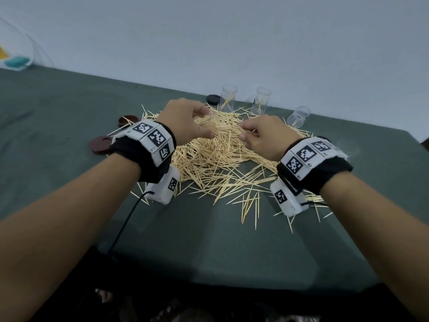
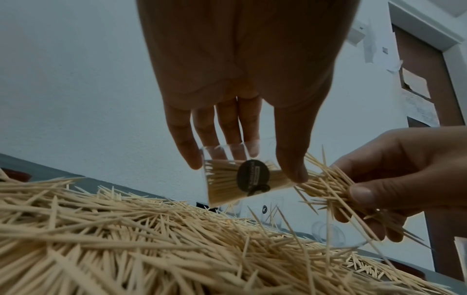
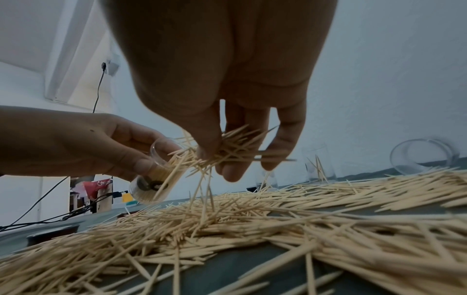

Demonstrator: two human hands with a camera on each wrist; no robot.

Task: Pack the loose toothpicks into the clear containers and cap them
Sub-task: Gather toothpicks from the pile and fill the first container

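Left hand (image 2: 242, 111) holds a clear container (image 2: 246, 179) tilted on its side above the counter (image 1: 232, 247), fingers behind it and thumb across the front; grip closed round the wall near the mouth. The container is already well filled with toothpicks and carries a dark oval label. Right hand (image 3: 227, 111) pinches a ragged bunch of toothpicks (image 3: 222, 149) between thumb and fingers, tips aimed at the container's mouth. The bunch is splayed, not aligned; several picks cross the others, and a few hang or drop below it toward the loose toothpick pile (image 1: 218, 159). Likely failure: crossed picks catch on the rim, so only part of the bunch enters and the rest spills back. Second risk: the packed contents leave little room, and pushing may bend or snap picks or drive them out. Third: with the container so steeply tilted, its contents could slide out if the mouth dips lower. The thumb partly covers the mouth side, which could block the entry path. Three more clear containers (image 1: 228, 97) stand near the far edge, nearly empty, with one lying on its side to the right. Dark caps (image 1: 101, 145) lie left of the pile, well apart from the hands; no capping done yet.
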